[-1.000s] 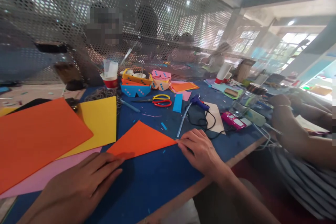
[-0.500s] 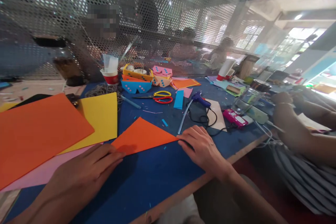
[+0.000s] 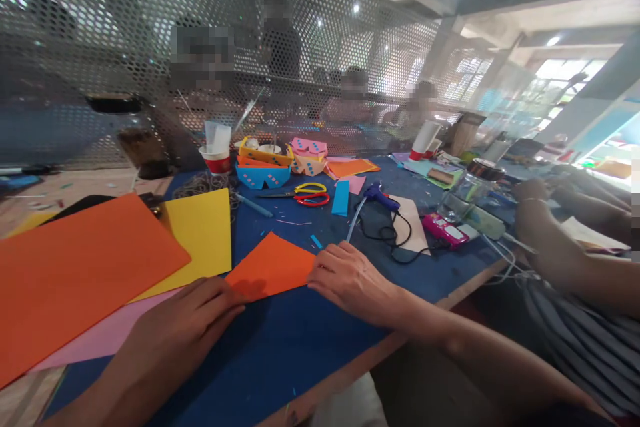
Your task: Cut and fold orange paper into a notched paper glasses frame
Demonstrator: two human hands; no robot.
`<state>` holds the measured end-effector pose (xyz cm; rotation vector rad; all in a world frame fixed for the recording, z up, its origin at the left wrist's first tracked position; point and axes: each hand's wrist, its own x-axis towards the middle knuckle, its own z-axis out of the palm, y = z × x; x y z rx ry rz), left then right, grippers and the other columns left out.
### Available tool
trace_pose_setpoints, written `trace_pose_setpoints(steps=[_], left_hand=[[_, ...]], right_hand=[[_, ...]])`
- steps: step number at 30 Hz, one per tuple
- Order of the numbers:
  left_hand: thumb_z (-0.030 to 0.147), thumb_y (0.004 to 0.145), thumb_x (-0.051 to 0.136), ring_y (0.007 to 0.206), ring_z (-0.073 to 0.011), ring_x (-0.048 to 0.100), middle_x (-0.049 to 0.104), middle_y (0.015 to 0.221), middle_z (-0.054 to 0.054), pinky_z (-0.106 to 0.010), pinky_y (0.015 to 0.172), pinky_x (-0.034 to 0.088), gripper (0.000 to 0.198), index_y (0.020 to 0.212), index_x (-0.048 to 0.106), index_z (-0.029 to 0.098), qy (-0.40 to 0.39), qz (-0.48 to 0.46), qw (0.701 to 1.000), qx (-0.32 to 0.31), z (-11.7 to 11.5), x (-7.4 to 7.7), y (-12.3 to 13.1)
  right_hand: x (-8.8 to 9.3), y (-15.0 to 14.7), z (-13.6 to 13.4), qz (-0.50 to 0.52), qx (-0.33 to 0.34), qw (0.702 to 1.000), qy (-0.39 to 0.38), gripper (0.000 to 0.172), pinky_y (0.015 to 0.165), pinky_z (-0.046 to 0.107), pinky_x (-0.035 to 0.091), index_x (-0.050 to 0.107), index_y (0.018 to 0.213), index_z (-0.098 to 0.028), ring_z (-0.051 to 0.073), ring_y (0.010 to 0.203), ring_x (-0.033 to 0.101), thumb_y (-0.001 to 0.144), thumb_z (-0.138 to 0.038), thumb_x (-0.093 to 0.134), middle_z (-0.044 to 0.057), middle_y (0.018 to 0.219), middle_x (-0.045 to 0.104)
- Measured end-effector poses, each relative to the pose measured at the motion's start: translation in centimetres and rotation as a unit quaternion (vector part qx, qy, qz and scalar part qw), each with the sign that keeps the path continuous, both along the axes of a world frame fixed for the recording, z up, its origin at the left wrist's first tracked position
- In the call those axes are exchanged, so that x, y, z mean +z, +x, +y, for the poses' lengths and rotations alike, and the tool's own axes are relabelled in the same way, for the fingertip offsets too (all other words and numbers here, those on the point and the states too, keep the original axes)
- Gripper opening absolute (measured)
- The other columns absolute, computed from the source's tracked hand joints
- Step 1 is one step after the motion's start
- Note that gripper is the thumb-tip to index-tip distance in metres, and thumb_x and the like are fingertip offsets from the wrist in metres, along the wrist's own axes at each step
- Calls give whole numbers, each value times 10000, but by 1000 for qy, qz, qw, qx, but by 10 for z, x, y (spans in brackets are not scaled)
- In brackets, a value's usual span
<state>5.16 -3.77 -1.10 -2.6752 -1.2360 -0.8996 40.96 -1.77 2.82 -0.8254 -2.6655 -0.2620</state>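
A piece of orange paper [image 3: 275, 268], triangular with its peak pointing away from me, lies on the blue tabletop [image 3: 280, 353]. My left hand [image 3: 197, 310] holds its left corner, fingers pressed together. At the opposite end my right hand [image 3: 350, 277] has its fingers bent over the right corner and hides that tip. Beyond the peak lie small blue paper scraps [image 3: 316, 241]. A glue gun [image 3: 381, 196] rests past my right hand, its clear glue stick pointing towards that hand.
Large orange [image 3: 90, 267], yellow [image 3: 205, 233] and pink sheets overlap at left. Scissors [image 3: 313, 195], folded paper pieces [image 3: 263, 177], a red-and-white cup [image 3: 216, 160] and a pink device [image 3: 445, 230] stand or lie farther back. A co-worker's arm [image 3: 550, 233] is at right, before a perforated screen.
My right hand has slid left along the orange paper and now covers its right corner. My left hand stays on the left corner. The whole view has shifted slightly.
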Motion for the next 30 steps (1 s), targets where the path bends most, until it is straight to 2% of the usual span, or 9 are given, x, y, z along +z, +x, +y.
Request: trace_pose_setpoints(steps=[5, 10, 14, 20, 23, 27, 30], left_hand=[[601, 1286, 436, 857, -220, 848, 884, 987, -35, -320, 743, 648, 588, 1046, 886, 310, 0, -11, 1000, -14, 1, -4, 1], [578, 1273, 494, 898, -228, 830, 883, 1035, -44, -334, 796, 646, 517, 1071, 886, 306, -16, -22, 1000, -17, 2, -9, 0], [554, 1285, 483, 887, -221, 823, 879, 1016, -37, -327, 808, 647, 519, 1078, 881, 295, -7, -26, 999, -26, 2, -7, 1], [438, 1307, 439, 866, -232, 808, 886, 975, -54, -348, 816, 632, 540, 1032, 866, 252, 30, 22, 998, -42, -3, 0, 4], [423, 1309, 431, 845, -229, 800, 884, 959, -37, -372, 830, 614, 537, 1016, 852, 264, 17, 28, 998, -47, -6, 0, 5], [473, 1299, 454, 858, -233, 797, 877, 950, -22, -371, 836, 599, 521, 1020, 850, 281, -31, 6, 999, -35, -6, 0, 5], [572, 1292, 444, 842, -229, 797, 865, 932, -15, -351, 797, 590, 577, 992, 844, 286, -61, -20, 998, -25, -4, 1, 5]], right_hand=[[-3, -2, 10, -15, 15, 1000, 2, 158, 879, 384, 452, 797, 1140, -201, 208, 979, 711, 1238, -289, 710, 49, 1080, 804], [-4, -2, 13, -32, 38, 998, 32, 214, 838, 389, 451, 784, 1082, -182, 213, 925, 695, 1242, -252, 661, 58, 1024, 788], [-8, -1, 15, -13, 45, 999, 25, 215, 853, 376, 456, 779, 1077, -198, 200, 926, 704, 1238, -239, 642, 53, 1021, 794], [-8, 2, 12, 39, 53, 997, -29, 180, 842, 363, 477, 785, 1046, -212, 185, 905, 726, 1192, -180, 683, 33, 990, 795], [-3, 3, 10, 55, 55, 995, -67, 174, 849, 349, 492, 788, 1035, -210, 179, 915, 745, 1173, -152, 697, 26, 984, 804], [2, 3, 10, 63, 48, 989, -122, 152, 878, 335, 515, 789, 1050, -215, 175, 949, 771, 1173, -153, 723, 27, 1014, 825], [3, 3, 12, 61, 27, 986, -153, 148, 884, 330, 517, 785, 1067, -216, 177, 967, 774, 1200, -198, 723, 33, 1033, 824]])
